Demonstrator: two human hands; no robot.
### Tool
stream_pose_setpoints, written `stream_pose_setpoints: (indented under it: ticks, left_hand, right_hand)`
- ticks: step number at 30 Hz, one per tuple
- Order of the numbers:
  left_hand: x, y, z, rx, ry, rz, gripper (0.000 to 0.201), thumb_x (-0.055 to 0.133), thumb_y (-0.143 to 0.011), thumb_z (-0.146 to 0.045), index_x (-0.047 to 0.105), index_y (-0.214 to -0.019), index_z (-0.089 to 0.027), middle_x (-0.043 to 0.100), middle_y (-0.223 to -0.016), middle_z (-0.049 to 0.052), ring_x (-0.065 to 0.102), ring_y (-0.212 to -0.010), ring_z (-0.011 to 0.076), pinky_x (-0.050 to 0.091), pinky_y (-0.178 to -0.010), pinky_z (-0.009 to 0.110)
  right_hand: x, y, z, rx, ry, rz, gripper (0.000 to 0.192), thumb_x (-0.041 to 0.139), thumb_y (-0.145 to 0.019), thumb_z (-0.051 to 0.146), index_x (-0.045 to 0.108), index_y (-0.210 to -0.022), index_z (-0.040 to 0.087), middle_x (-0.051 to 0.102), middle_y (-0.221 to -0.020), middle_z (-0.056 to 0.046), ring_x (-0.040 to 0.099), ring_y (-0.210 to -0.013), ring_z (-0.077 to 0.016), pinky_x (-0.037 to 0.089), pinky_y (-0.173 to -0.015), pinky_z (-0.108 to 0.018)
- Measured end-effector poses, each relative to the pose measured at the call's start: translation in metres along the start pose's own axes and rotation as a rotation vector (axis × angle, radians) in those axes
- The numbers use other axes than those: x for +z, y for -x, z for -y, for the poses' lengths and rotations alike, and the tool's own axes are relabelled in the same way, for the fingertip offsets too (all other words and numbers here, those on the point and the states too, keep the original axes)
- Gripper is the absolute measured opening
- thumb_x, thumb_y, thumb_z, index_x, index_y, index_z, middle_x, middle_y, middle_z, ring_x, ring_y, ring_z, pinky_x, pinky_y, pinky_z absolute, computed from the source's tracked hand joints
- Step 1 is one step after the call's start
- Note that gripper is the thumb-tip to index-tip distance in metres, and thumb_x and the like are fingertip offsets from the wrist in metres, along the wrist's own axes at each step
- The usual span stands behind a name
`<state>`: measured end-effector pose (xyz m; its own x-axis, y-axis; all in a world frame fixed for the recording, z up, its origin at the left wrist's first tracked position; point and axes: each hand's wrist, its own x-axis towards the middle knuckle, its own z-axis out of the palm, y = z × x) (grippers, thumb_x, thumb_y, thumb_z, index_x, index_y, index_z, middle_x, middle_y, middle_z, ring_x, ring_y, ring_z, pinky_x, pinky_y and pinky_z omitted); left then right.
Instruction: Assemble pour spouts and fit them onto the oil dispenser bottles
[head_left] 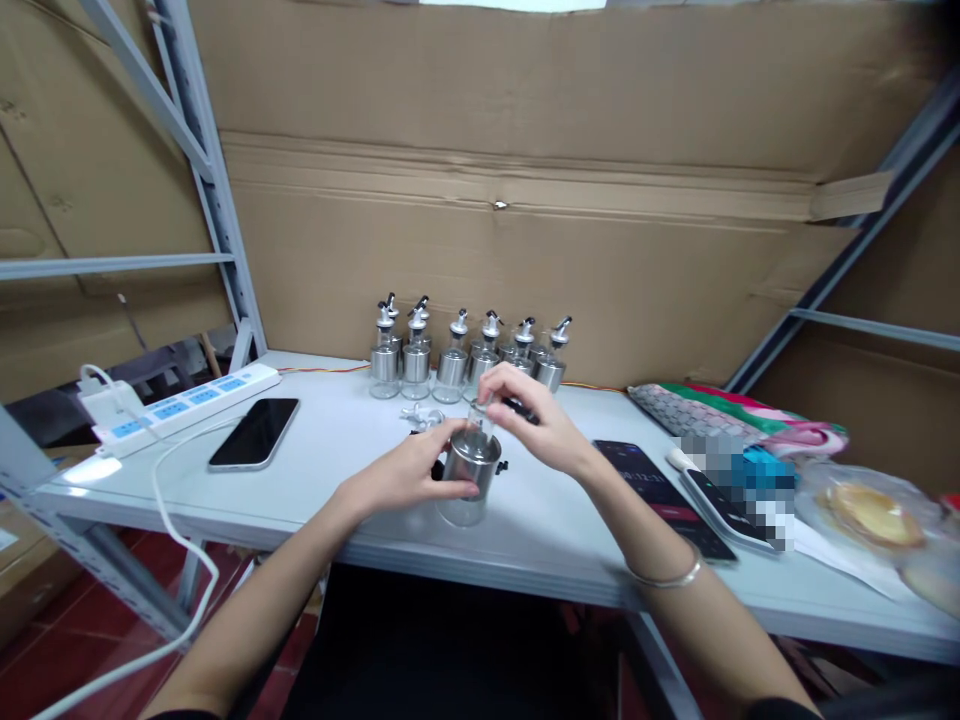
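Observation:
In front of me a glass oil bottle (472, 462) with a brushed metal sleeve stands near the table's front edge. My left hand (409, 465) is wrapped round it from the left, thumb across the front. At the bottle's mouth, the fingers of my right hand (529, 415) are pinched together; what they hold is hidden. A dark piece (521, 408) shows under the right palm, and I cannot tell whether it is held or lies behind. Small black parts (502, 467) lie beside the bottle, partly covered. Clear and silver bits (421, 416) are just behind the left hand.
Several similar bottles with silver and black pour spouts (452, 368) stand at the back. To the left are a phone (255, 434) and a power strip (191, 405) with a white cable. A phone with a timer (645, 478), patterned cloth (705, 415) and wrapped food (874, 515) lie right.

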<state>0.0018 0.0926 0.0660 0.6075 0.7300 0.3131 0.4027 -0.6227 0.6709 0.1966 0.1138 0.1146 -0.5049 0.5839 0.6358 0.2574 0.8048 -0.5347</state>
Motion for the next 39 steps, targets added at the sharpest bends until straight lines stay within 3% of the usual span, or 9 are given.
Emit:
stream_pose_setpoints:
  ticks: [4, 9, 16, 26, 31, 39]
  left_hand:
    - [0.000, 0.000, 0.002, 0.001, -0.031, -0.024, 0.059, 0.066, -0.074, -0.041, 0.041, -0.124, -0.022, 0.057, -0.119, 0.009, 0.058, -0.100, 0.0225, 0.044, -0.091, 0.037]
    - [0.001, 0.001, 0.003, -0.034, -0.065, -0.017, 0.065, 0.066, -0.074, -0.044, 0.037, -0.127, -0.021, 0.060, -0.108, 0.007, 0.059, -0.094, 0.0217, 0.045, -0.086, 0.035]
    - [0.002, 0.002, 0.002, -0.042, -0.064, -0.024, 0.061, 0.065, -0.075, -0.043, 0.038, -0.125, -0.021, 0.062, -0.103, 0.006, 0.059, -0.089, 0.0206, 0.045, -0.081, 0.034]
    - [0.002, 0.001, 0.004, -0.023, -0.056, -0.012, 0.060, 0.065, -0.075, -0.044, 0.037, -0.124, -0.022, 0.062, -0.108, 0.007, 0.060, -0.093, 0.0221, 0.046, -0.082, 0.035]
    - [0.004, -0.001, 0.005, 0.007, -0.072, -0.011, 0.059, 0.065, -0.075, -0.045, 0.037, -0.121, -0.021, 0.056, -0.121, 0.010, 0.059, -0.100, 0.0244, 0.046, -0.085, 0.036]
    - [0.003, 0.000, 0.005, -0.009, -0.055, 0.011, 0.057, 0.064, -0.076, -0.044, 0.037, -0.120, -0.021, 0.057, -0.118, 0.011, 0.059, -0.099, 0.0252, 0.045, -0.086, 0.038]
  right_hand:
    - [0.000, -0.017, 0.000, 0.092, -0.211, -0.214, 0.048, 0.031, -0.088, 0.057, 0.046, -0.061, 0.021, 0.049, -0.071, -0.002, 0.044, -0.062, -0.0125, 0.039, -0.060, -0.028]
    - [0.010, -0.036, 0.008, 0.117, -0.231, -0.383, 0.055, 0.028, -0.089, 0.059, 0.037, -0.050, 0.021, 0.038, -0.056, 0.000, 0.036, -0.054, -0.0118, 0.036, -0.057, -0.028]
    - [0.019, -0.045, 0.020, 0.082, -0.251, -0.208, 0.055, 0.035, -0.087, 0.057, 0.038, -0.047, 0.020, 0.037, -0.051, 0.002, 0.034, -0.050, -0.0102, 0.032, -0.054, -0.028]
    - [0.022, -0.046, 0.008, 0.083, -0.341, -0.090, 0.056, 0.042, -0.085, 0.058, 0.035, -0.044, 0.020, 0.033, -0.046, 0.003, 0.032, -0.048, -0.0097, 0.027, -0.054, -0.028]
    - [0.026, -0.040, 0.003, 0.057, -0.433, -0.098, 0.053, 0.043, -0.086, 0.053, 0.035, -0.045, 0.021, 0.033, -0.046, 0.003, 0.033, -0.048, -0.0104, 0.026, -0.055, -0.029]
    - [0.030, -0.033, -0.001, 0.039, -0.458, -0.066, 0.052, 0.043, -0.086, 0.051, 0.034, -0.045, 0.021, 0.034, -0.046, 0.003, 0.034, -0.049, -0.0111, 0.027, -0.055, -0.030]
